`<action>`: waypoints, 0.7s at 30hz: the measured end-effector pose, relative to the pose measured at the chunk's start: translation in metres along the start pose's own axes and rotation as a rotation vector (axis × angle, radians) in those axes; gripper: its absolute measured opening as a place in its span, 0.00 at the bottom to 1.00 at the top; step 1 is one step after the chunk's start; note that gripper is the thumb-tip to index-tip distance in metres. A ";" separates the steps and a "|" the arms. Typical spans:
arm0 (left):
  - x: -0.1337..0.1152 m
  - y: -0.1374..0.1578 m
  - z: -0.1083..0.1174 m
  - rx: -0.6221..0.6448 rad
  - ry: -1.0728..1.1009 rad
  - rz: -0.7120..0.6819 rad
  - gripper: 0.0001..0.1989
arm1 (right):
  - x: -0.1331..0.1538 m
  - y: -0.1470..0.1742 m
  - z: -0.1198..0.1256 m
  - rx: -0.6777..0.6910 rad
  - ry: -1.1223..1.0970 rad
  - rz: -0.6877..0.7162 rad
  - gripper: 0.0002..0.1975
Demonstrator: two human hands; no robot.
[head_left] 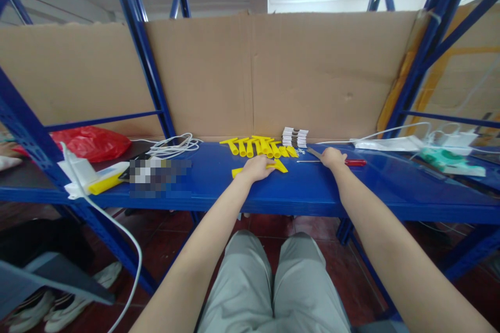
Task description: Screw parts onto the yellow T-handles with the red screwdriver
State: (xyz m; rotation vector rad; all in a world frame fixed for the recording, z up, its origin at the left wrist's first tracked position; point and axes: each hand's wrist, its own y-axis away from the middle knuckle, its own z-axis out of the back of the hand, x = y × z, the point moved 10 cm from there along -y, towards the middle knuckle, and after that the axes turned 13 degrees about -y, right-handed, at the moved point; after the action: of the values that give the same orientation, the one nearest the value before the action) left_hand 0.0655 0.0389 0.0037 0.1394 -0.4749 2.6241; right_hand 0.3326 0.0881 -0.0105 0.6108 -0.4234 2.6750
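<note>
My left hand (258, 167) is closed around a yellow T-shaped plastic scraper (279, 166), lying sideways just above the blue shelf top (211, 179). In my right hand (333, 158) is a thin, flat metal tool (314, 153) pointing left; its kind cannot be made out. Beside that hand lies a screwdriver with a red handle (356, 163), its shaft running left under the fingers. Behind my left hand stands a row of several more yellow scrapers (250, 148). Small yellow pieces (288, 151) and a stack of white strips (295, 137) sit to their right.
Cardboard (273, 73) closes off the back between blue posts. On the left are a coiled white cable (175, 146), a red plastic bag (91, 143) and a white plug block (80, 171). A white packet (386, 144) and green item (439, 157) lie right.
</note>
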 end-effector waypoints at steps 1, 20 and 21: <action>0.000 0.000 0.000 0.000 0.000 -0.001 0.18 | 0.000 0.000 0.000 -0.005 0.011 -0.003 0.16; -0.002 0.000 0.001 -0.024 0.014 -0.018 0.18 | 0.022 0.008 0.001 0.013 0.136 0.092 0.17; -0.002 0.000 0.001 -0.024 0.014 -0.017 0.18 | 0.026 0.009 0.000 0.011 0.156 0.110 0.17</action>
State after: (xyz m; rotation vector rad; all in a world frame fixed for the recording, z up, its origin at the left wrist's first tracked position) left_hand 0.0669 0.0378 0.0042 0.1176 -0.4978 2.5997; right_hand 0.3068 0.0872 0.0003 0.3887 -0.4106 2.8060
